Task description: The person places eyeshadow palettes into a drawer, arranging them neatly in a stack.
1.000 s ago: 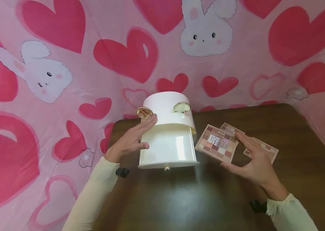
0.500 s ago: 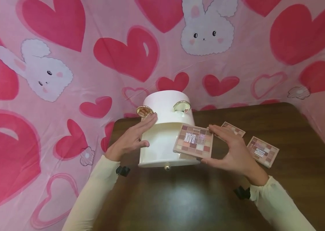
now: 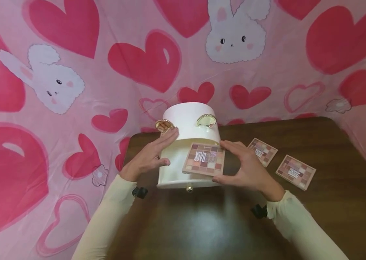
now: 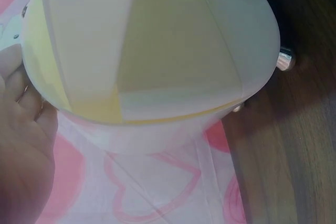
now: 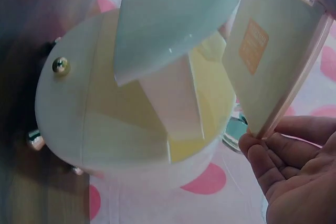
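A white makeup organizer [image 3: 187, 117] with two gold-rimmed round ears stands on the table, its lower drawer [image 3: 170, 172] pulled out toward me. My left hand [image 3: 148, 157] rests on the organizer's left side with extended fingers, touching it near the left ear. In my right hand [image 3: 251, 171] is an eyeshadow palette [image 3: 204, 159], pinched by its right edge between thumb and fingers. The palette is over the drawer, face up, with its lettering upside down to me. From the right wrist view, the palette's plain back [image 5: 273, 40] with an orange label shows, apart from the drawer.
Two more eyeshadow palettes lie on the table at the right, one nearer palette [image 3: 296, 172] and one farther palette [image 3: 262, 151] partly behind my right hand. The dark wooden table [image 3: 183, 231] meets a pink heart-and-rabbit cloth [image 3: 150, 21] at the back and left.
My right hand has lifted the palette from the table at the right and carried it left over the drawer. The left hand has stayed in place.
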Action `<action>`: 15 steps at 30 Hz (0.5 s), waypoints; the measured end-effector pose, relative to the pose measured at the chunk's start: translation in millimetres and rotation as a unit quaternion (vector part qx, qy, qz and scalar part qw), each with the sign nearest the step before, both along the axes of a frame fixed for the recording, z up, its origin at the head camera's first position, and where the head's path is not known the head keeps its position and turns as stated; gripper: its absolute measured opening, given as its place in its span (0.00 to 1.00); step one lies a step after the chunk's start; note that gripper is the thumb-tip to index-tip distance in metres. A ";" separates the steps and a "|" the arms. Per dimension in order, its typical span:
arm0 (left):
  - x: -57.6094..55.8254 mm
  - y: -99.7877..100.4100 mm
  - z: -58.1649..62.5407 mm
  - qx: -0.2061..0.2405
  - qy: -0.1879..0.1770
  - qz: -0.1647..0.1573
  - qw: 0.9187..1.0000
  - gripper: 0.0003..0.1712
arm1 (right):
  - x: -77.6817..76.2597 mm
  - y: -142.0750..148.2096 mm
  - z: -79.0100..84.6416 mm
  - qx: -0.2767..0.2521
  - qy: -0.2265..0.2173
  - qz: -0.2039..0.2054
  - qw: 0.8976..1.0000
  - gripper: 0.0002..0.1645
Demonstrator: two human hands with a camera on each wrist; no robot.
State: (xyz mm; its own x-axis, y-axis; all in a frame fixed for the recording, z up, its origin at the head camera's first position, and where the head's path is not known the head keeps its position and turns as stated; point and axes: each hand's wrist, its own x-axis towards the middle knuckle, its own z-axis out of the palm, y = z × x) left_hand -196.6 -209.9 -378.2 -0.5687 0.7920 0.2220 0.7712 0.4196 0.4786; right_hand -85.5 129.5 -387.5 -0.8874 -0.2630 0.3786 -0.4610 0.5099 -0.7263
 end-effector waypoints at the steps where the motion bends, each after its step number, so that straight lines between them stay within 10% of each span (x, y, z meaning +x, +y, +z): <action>1: -0.1 0.1 0.0 0.000 0.001 -0.001 1.000 0.59 | -0.4 -1.7 -0.4 -0.002 -0.003 0.003 1.000 0.57; 15: -2.7 -1.7 -2.9 0.009 0.001 -0.015 1.000 0.57 | -9.0 -26.7 1.5 0.005 -0.026 0.022 0.999 0.59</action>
